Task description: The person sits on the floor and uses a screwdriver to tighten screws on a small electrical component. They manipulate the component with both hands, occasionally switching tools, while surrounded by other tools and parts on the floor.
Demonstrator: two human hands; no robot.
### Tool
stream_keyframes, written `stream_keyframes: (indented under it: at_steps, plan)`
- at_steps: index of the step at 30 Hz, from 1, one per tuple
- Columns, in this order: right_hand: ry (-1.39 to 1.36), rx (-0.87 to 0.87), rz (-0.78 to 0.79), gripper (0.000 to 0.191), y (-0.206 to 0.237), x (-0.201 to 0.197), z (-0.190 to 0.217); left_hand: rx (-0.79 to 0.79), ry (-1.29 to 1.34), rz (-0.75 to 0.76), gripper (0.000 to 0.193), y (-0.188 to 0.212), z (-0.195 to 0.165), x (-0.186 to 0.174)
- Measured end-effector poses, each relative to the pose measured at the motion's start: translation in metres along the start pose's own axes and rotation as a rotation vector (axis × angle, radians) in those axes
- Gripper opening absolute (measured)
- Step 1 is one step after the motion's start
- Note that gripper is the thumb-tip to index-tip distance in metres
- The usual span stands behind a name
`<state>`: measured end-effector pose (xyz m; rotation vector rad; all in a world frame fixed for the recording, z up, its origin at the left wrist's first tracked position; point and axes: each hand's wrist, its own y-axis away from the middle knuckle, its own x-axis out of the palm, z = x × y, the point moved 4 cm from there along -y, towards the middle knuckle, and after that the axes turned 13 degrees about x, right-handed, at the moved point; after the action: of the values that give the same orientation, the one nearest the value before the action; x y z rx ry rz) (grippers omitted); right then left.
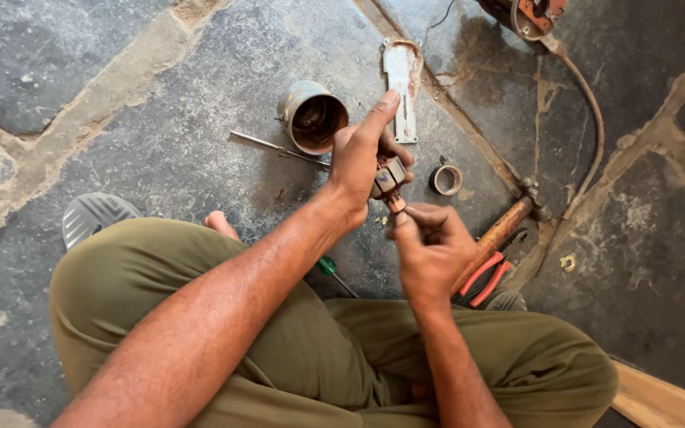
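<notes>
Ahead of the hands, a metal cup (312,117), a thin rod (277,147), a flat metal plate (403,89) and a small ring (445,179) crowd the stone floor (120,95). To the right, a wooden-handled hammer (503,230) and red pliers (487,277) block the way. The floor at far left lies open beyond the sandal (93,215).

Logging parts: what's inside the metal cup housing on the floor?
The metal cup housing lies on its side, mouth toward the camera: rusty brown inner wall, dark hollow. The back is in shadow; any contents cannot be seen.

You're over a dark grey stone-slab floor (136,95), pale mortar joints (65,131) running diagonally upper left, wooden edge strip (660,400) lower right, even daylight, soft shadows.
</notes>
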<state>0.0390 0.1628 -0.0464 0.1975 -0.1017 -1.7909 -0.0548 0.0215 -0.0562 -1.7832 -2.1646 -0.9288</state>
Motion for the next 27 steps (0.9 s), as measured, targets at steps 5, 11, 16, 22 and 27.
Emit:
stream_keyframes:
  at_steps: [5, 11, 16, 22, 27]
  plan:
    - [-0.653, 0.591, 0.121, 0.007, -0.002, 0.001, -0.025, 0.043, 0.008, 0.065, 0.055, 0.001, 0.004, 0.005]
    - [0.552, -0.488, -0.066, 0.014, 0.017, 0.006, 0.015, -0.052, 0.054, -0.016, 0.053, -0.003, 0.006, -0.001]
    - [-0.435, 0.397, 0.100, 0.010, -0.006, -0.001, -0.022, 0.000, -0.023, -0.003, 0.053, -0.001, 0.005, 0.001]
    - [0.148, -0.161, -0.008, 0.013, 0.007, 0.002, 0.001, -0.030, -0.046, -0.023, 0.056, -0.006, 0.012, -0.004]
    - [0.501, -0.528, -0.080, 0.018, 0.018, 0.015, 0.024, -0.105, 0.096, -0.089, 0.057, -0.013, 0.019, -0.011]
